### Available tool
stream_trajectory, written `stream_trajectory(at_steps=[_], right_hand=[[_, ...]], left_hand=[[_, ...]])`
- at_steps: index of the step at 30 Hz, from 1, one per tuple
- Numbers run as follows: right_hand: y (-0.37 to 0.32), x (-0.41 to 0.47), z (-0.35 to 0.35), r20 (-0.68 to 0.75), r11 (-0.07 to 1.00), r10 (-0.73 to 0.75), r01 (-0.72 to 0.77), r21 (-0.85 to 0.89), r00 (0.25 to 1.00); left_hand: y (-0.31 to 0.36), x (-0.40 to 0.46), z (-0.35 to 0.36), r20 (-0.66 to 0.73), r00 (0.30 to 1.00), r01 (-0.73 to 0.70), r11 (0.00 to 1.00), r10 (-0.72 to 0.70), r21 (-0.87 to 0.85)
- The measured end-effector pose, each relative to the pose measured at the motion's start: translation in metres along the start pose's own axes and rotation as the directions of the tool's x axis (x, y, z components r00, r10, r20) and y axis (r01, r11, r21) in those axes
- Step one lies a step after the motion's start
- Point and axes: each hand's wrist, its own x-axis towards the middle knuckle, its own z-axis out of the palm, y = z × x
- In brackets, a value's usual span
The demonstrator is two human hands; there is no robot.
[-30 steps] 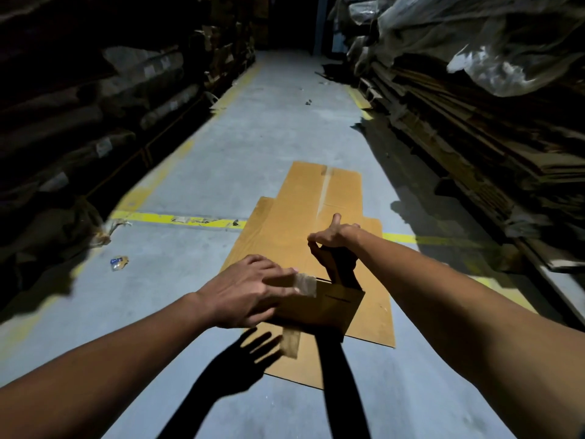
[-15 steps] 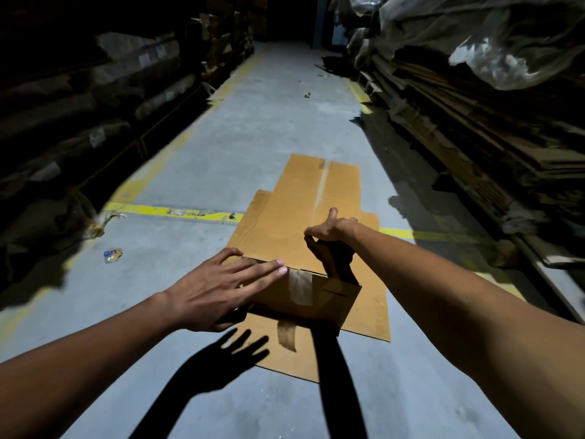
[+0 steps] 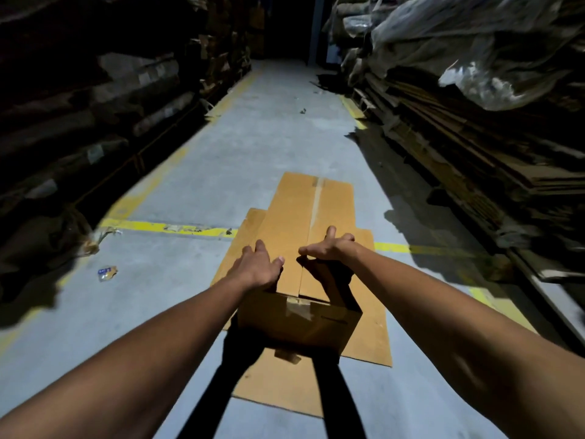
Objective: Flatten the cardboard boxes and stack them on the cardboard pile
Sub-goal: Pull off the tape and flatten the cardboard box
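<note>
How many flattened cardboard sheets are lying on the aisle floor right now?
2 that I can tell apart: a lower sheet under the box, and a narrower taped sheet lying on it, reaching farther down the aisle. More could be hidden underneath.

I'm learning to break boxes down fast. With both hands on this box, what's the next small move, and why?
Probably pull the top flaps apart. The box is unflattened, its centre seam looks split, and the left hand and right hand each rest on a flap, above the flat cardboard pile.
</note>
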Motion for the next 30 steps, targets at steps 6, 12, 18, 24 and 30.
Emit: stream_trajectory(at_steps=[6, 12, 18, 24, 30], right_hand=[[0.009, -0.024, -0.045, 0.21, 0.999, 0.024, -0.018, -0.031, 0.977], [0.013, 0.012, -0.008, -0.067, 0.985, 0.05, -0.038, 0.17, 0.996], [0.02, 0.016, -0.054, 0.473, 0.953, 0.219, -0.082, -0.292, 0.854], [-0.004, 0.035, -0.049, 0.141, 0.942, -0.051, 0.095, -0.322, 0.989], [-0.035, 0.107, -0.025, -0.139, 0.959, -0.27, 0.252, -0.132, 0.953]], left_hand=[[-0.021, 0.02, -0.02, -0.162, 0.955, 0.262, 0.963, -0.248, 0.07], [-0.014, 0.033, -0.009, 0.006, 0.989, 0.147, 0.983, -0.148, -0.111], [-0.024, 0.038, -0.029, 0.291, 0.898, 0.372, 0.922, -0.33, -0.104], [-0.004, 0.049, -0.027, -0.139, 0.973, 0.196, 0.979, -0.187, 0.055], [0.028, 0.089, 0.006, -0.115, 0.991, -0.057, 0.997, 0.063, 0.054]])
